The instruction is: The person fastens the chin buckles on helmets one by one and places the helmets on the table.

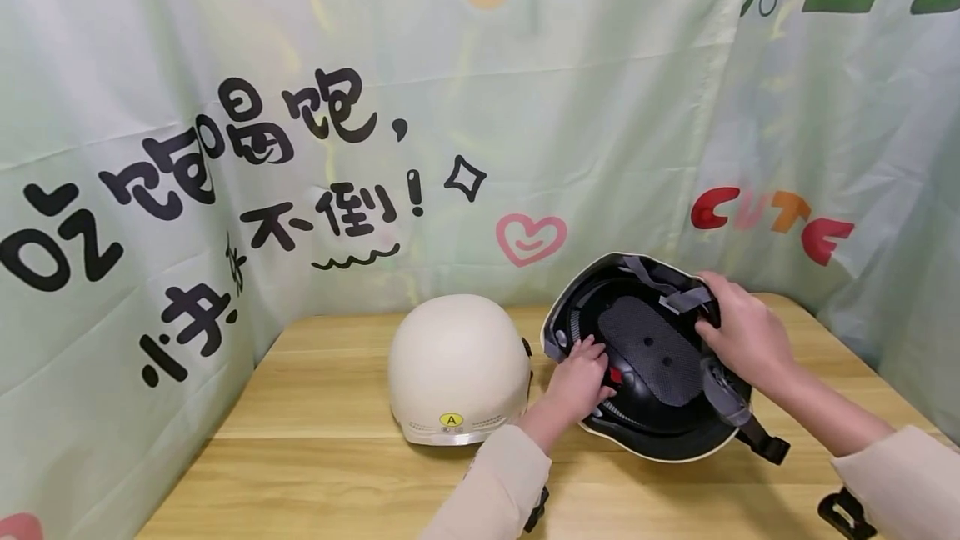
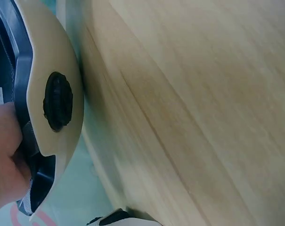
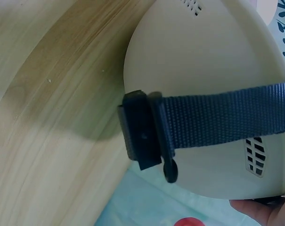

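A left sleeve (image 1: 491,482) and a right sleeve (image 1: 896,482), both pale, are seen nearest, then two bare hands. The rim of one helmet is gripped by the right hand (image 1: 746,336), its fingers curled over the edge. The left hand (image 1: 573,382) is placed at the opposite rim, its fingers inside beside one red piece (image 1: 616,376); whether anything is pinched there cannot be told. This held helmet (image 1: 648,357), one of two, is tilted over the table, its dark lining turned up to view, and one black buckle (image 1: 765,444) is hung from it by a strap. A second, cream helmet (image 1: 459,361) is set dome-up to the left; on its yellow sticker (image 1: 452,420) "A" is read. The table (image 1: 322,407) is wood-grained. It is backed by a pale green curtain (image 1: 600,123), printed with black characters, 吃饱喝饱 and 不倒!, coloured "CUTE" letters (image 1: 791,207) and one pink heart (image 1: 532,247).
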Available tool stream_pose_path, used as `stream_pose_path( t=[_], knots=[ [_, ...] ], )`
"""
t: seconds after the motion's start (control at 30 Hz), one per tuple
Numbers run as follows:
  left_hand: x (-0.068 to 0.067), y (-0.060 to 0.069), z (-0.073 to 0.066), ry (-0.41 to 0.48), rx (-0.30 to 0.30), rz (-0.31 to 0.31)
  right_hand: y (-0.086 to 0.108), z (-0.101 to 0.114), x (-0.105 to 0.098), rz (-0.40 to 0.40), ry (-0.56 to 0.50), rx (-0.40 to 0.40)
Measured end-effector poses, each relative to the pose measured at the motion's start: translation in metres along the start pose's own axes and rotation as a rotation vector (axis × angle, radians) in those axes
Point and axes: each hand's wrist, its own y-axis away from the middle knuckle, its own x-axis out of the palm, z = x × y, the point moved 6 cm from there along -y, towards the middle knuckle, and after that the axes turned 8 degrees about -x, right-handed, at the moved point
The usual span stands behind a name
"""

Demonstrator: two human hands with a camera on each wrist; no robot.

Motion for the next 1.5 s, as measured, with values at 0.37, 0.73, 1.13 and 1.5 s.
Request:
stream_pose_path(
  t=[0.37, 0.73, 1.13, 1.5],
  knots=[
    [0.003, 0.003, 0.0, -0.003, -0.02, -0.108, -0.001, 0.011, -0.002, -0.026, 0.019, -0.058],
    [0.003, 0.009, -0.001, 0.069, -0.016, -0.116, 0.0, 0.02, -0.005, -0.09, 0.043, -0.121],
    [0.001, 0.015, -0.002, 0.278, 0.063, -0.177, 0.003, 0.021, -0.004, -0.127, 0.041, -0.135],
    [-0.008, 0.015, 0.002, 0.548, 0.038, -0.138, 0.01, 0.003, 0.0, -0.166, 0.003, -0.037]
  ],
)
